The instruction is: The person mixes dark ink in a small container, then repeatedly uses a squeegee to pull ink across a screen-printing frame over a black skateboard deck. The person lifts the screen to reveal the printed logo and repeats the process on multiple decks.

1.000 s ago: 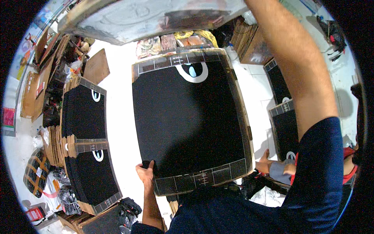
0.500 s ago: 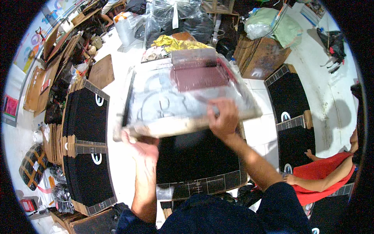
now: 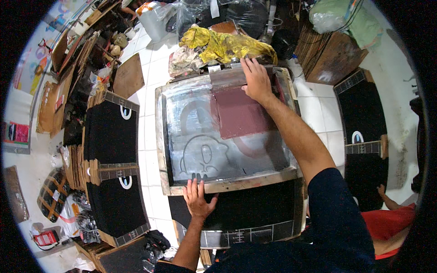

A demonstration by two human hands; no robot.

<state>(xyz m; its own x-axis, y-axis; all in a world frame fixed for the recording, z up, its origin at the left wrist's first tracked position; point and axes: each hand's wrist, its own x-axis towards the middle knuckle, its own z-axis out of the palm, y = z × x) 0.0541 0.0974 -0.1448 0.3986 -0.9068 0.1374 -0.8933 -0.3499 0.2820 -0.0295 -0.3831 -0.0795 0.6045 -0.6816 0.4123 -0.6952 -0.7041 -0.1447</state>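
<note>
A wooden-framed printing screen point(image 3: 246, 182) lies over a black fabric-covered board point(image 3: 255, 204). Faint outlines and a patch of dark red ink point(image 3: 246, 113) show on its grey mesh. My left hand point(image 3: 198, 200) rests at the near rail, fingers spread flat over the frame and holding nothing. At the far end, my right hand point(image 3: 258, 82) lies on a grey squeegee-like blade point(image 3: 225, 78), its fingers stretched over the top edge and thumb out to the side. Whether it presses on the blade cannot be made out.
Behind the screen a yellow crumpled cloth point(image 3: 214, 43) lies beside stained rags. Boards with black cloth panels point(image 3: 111, 132) stand left, more black panels point(image 3: 364, 109) right. A co-worker in red point(image 3: 393, 223) works at lower right. White floor tiles point(image 3: 148, 136) run between.
The screen, tilted and lifted in both hands before, now lies down on the board. My right hand has moved from the near rail to the far blade; my left hand now lies over the near rail.
</note>
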